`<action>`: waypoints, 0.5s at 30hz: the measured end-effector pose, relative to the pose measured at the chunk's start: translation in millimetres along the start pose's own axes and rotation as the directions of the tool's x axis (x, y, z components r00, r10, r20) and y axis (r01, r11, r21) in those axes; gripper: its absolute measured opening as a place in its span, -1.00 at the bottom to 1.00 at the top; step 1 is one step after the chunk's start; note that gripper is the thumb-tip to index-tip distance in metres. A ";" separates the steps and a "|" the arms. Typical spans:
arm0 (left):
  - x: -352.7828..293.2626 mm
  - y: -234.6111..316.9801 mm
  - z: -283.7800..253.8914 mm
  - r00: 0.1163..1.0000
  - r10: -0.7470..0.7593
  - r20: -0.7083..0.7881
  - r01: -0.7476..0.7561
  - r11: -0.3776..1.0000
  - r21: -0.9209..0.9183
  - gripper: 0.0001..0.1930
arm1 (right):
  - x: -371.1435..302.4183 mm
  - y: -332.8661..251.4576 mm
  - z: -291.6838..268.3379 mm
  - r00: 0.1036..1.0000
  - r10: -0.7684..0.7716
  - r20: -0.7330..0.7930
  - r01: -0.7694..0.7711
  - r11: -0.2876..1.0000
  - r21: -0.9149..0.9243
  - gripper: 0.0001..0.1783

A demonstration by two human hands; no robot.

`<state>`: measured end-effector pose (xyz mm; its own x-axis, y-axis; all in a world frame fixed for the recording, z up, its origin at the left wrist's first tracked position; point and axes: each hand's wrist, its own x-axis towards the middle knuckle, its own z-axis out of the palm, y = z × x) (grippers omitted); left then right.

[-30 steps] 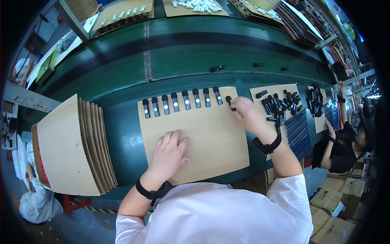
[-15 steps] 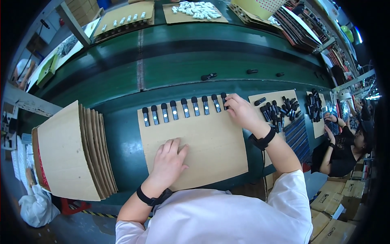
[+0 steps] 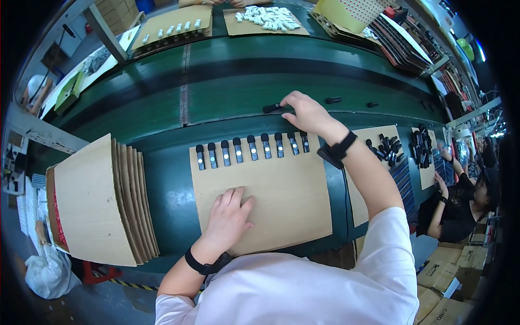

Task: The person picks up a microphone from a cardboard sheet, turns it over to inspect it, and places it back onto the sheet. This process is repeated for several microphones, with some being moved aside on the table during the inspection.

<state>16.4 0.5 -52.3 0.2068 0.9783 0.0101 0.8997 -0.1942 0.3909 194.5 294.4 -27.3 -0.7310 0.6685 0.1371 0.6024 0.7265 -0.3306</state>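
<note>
Several small black wireless microphones (image 3: 251, 148) with dark foam tops stand in a row along the far edge of a brown cardboard sheet (image 3: 287, 206). My left hand (image 3: 227, 216) lies on the near left part of that sheet, fingers stretched out and holding nothing. Beyond the row, my right hand (image 3: 304, 112) reaches over to the green belt. Its thumb and fingers close on the right end of a single black microphone (image 3: 272, 108) lying there. Part of that end is hidden by the fingertips.
More black microphones (image 3: 388, 147) lie piled on cardboard at right, beside a blue rack (image 3: 400, 176). Others (image 3: 334, 100) sit on the green belt (image 3: 233, 92). Stacked cardboard (image 3: 86, 200) stands at left. White pieces (image 3: 273, 19) lie across the belt. A co-worker (image 3: 460, 189) works at right.
My right hand has left the right end of the row and moved up and left to the microphone on the belt. The left hand stays on the cardboard.
</note>
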 end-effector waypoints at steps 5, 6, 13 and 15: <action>-0.9 0.9 0.3 1.000 -0.012 0.002 0.012 1.000 -0.015 -0.31 | 40.3 4.2 29.6 0.992 0.081 0.101 -0.070 0.992 -0.106 -0.74; -1.0 1.2 -0.2 1.000 -0.014 0.004 0.014 1.000 -0.020 -0.32 | 43.8 0.8 30.8 0.985 0.110 0.135 -0.090 0.985 -0.147 -0.73; -4.0 -4.1 -10.2 0.999 -0.024 -0.021 0.022 0.993 -0.114 -0.38 | 21.5 -45.9 3.8 0.984 0.080 0.162 -0.092 0.993 0.069 -0.78; -6.6 -9.7 -18.4 0.996 -0.028 -0.079 0.010 0.976 -0.218 -0.43 | -3.9 -66.6 1.2 0.997 -0.006 0.083 -0.016 0.964 0.267 -0.78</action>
<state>-0.7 -2.8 -39.3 0.1506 0.9860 0.0718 0.7964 -0.1640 0.5821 156.8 243.2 -6.9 -0.7590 0.6482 0.0611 0.5065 0.6468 -0.5702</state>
